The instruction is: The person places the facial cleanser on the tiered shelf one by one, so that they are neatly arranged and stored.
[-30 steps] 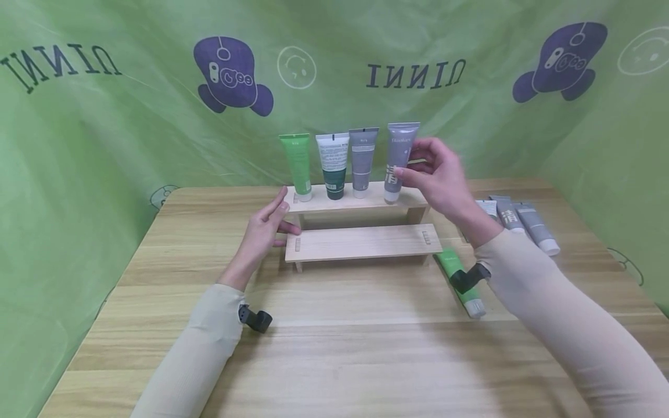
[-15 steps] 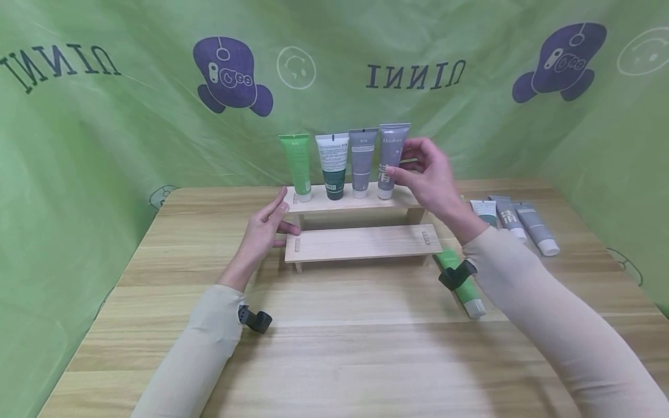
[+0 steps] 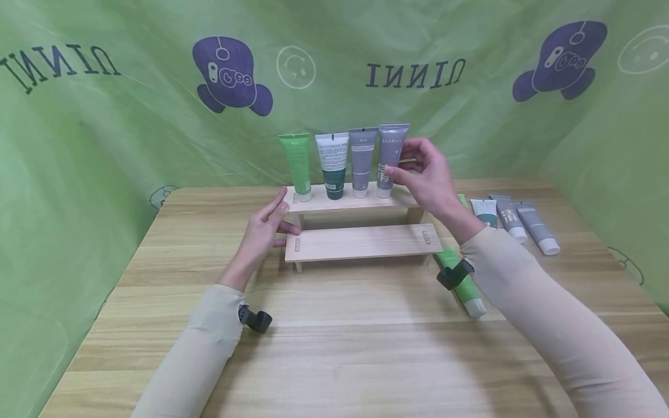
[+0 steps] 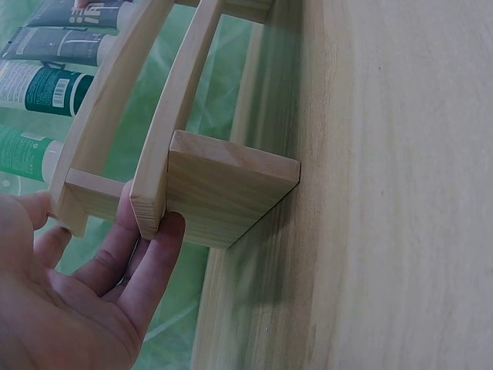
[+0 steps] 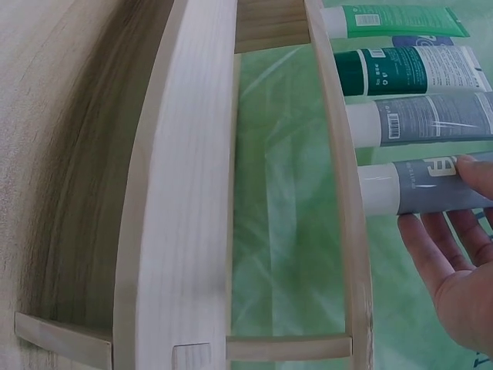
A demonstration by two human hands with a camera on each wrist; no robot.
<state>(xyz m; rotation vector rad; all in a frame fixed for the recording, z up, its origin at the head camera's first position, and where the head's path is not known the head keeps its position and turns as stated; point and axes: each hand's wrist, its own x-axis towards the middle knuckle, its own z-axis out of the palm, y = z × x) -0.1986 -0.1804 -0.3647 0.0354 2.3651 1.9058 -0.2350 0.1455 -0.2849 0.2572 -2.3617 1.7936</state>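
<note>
In the head view, a two-tier wooden display stand (image 3: pixel 360 244) stands on the table. My left hand (image 3: pixel 261 229) holds its left end; in the left wrist view the fingers (image 4: pixel 154 270) straddle the ends of both boards. On the upper tier, a green squeeze tube (image 3: pixel 297 165), a white-and-green tube (image 3: pixel 333 165) and a grey tube (image 3: pixel 362 159) stand upright on their caps. At the right of this row, my right hand (image 3: pixel 431 177) pinches another grey tube (image 3: pixel 391 148) between thumb and fingers. Its white cap (image 5: pixel 377 190) is right at the upper board in the right wrist view.
Right of the stand, a green tube (image 3: pixel 467 293) lies on the table, partly behind the right wrist camera (image 3: pixel 455 275). Farther back lie a white-and-green tube (image 3: pixel 485 212) and two grey tubes (image 3: pixel 508 217), with a green tube's edge showing. A green printed curtain (image 3: pixel 334 104) hangs behind.
My right hand has moved left with the grey tube, bringing it close beside the other grey tube on the upper tier. The left hand has stayed on the stand.
</note>
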